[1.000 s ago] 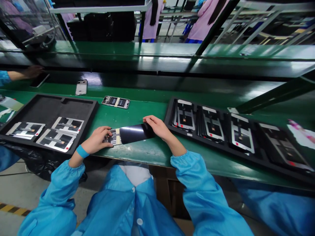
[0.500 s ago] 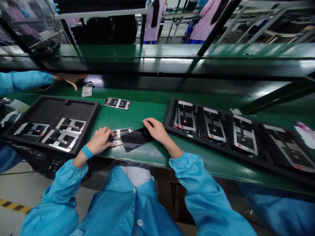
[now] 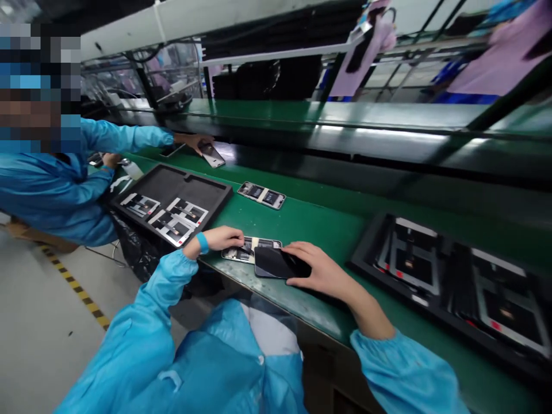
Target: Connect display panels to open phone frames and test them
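Observation:
An opened phone body (image 3: 233, 253) with a pale tape strip across it lies on the green bench near its front edge. Partly over its right half is a glossy black phone screen (image 3: 276, 263), face up. My right hand (image 3: 321, 269) grips the screen's right end, thumb on the near side and fingers on the far side. Over the phone body's left part, my left hand (image 3: 225, 237) is closed in a pinch at a thin dark piece that I cannot make out. A second open phone body (image 3: 261, 195) with a tape strip lies farther back.
Left stands a black foam tray (image 3: 225, 194) with several screen parts. Another black tray (image 3: 360, 259) at right holds stacks of them. A co-worker's hand (image 3: 194, 141) touches a phone housing (image 3: 213, 155) at the back left. A raised ledge (image 3: 276, 112) runs behind the bench.
My view has swung left. The black screen has turned nearly level with the phone body, and my right hand has gone from pinching its corner to spanning its end. The co-worker's hand has reached the housing.

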The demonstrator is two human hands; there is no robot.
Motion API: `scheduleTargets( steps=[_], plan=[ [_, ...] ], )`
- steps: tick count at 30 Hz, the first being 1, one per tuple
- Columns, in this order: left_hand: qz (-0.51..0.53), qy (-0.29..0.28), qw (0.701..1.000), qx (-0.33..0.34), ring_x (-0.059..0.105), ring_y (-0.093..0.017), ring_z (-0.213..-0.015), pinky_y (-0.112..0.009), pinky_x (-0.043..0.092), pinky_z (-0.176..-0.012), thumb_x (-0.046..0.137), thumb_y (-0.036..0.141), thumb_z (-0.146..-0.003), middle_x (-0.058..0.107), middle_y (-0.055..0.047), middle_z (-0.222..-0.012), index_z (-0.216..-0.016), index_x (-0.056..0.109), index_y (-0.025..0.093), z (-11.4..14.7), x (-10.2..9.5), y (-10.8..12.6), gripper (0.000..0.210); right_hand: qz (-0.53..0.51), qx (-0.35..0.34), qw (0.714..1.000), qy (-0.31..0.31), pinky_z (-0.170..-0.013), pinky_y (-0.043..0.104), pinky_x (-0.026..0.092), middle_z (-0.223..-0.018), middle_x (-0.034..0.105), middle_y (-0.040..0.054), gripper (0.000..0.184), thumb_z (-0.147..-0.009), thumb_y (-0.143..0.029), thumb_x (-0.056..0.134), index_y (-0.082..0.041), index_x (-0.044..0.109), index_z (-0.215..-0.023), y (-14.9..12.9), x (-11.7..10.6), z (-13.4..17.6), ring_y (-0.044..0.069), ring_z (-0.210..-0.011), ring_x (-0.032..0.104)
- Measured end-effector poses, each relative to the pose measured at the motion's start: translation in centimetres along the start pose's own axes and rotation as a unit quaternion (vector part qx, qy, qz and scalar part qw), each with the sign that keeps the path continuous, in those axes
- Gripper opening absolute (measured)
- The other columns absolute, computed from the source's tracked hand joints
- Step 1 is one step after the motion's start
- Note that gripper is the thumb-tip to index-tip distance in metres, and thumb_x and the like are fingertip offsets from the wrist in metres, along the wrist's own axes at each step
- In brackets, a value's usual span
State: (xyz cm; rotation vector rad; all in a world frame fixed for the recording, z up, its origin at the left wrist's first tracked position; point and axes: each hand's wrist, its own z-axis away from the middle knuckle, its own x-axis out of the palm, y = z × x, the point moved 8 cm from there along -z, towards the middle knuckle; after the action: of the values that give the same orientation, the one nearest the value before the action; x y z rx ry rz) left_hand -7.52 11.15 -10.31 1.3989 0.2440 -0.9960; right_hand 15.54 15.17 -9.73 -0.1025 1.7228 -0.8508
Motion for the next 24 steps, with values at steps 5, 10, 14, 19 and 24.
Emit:
scheduleTargets(
  steps=[5,10,14,19,24],
  plan=[
    [0.007,0.025,1.000,0.001,0.061,-0.015,-0.078,-0.023,0.046,-0.074,0.056,0.027,-0.097,0.068,-0.003,-0.085,-0.094,0.066,0.015,-0.1,-0.2,0.7,0.016,-0.049,0.006,0.996,0.072,-0.106,0.053,0.050,-0.127,0.069,0.0146,0.049,-0.078,-0.048,0.079,-0.022,0.073,-0.119,-0.2,-1.5,0.3,0.034,-0.118,0.065],
    [0.060,0.150,0.978,0.135,0.054,-0.025,-0.127,-0.036,0.043,-0.109,0.056,0.037,-0.099,0.055,-0.014,-0.142,-0.138,0.055,0.018,2.6,-2.3,6.9,0.044,-0.412,0.103,0.902,0.080,-0.087,0.045,0.060,-0.104,0.077,0.0125,0.057,-0.078,-0.068,0.071,-0.021,0.075,-0.110,-0.9,-1.2,-0.1,0.030,-0.090,0.074],
    [0.184,0.219,0.937,0.202,0.062,-0.026,-0.115,-0.038,0.051,-0.101,0.070,0.043,-0.091,0.053,-0.016,-0.142,-0.139,0.056,0.020,4.3,-4.1,9.9,0.055,-0.606,0.158,0.779,-0.009,-0.077,0.044,0.062,-0.096,0.078,0.0132,0.064,-0.078,-0.075,0.066,-0.019,0.074,-0.109,-4.7,1.3,-2.2,0.029,-0.078,0.075],
    [0.375,0.301,0.872,0.089,0.066,-0.015,-0.083,-0.026,0.056,-0.074,0.081,0.046,-0.081,0.066,-0.009,-0.110,-0.109,0.064,0.015,5.6,-6.9,5.3,0.045,-0.648,0.168,0.743,0.002,-0.070,0.030,0.061,-0.096,0.077,0.0104,0.045,-0.082,-0.056,0.075,-0.017,0.073,-0.104,-7.9,2.7,-5.9,0.020,-0.080,0.074],
    [0.372,0.451,0.808,-0.072,0.065,-0.016,-0.076,-0.024,0.056,-0.061,0.088,0.032,-0.068,0.066,-0.008,-0.102,-0.108,0.065,0.014,11.1,-12.4,-3.4,0.049,-0.678,0.172,0.714,0.034,-0.071,0.029,0.063,-0.105,0.075,0.0096,0.038,-0.087,-0.045,0.073,-0.019,0.069,-0.115,-8.6,3.3,-6.8,0.019,-0.085,0.074]
  ],
)
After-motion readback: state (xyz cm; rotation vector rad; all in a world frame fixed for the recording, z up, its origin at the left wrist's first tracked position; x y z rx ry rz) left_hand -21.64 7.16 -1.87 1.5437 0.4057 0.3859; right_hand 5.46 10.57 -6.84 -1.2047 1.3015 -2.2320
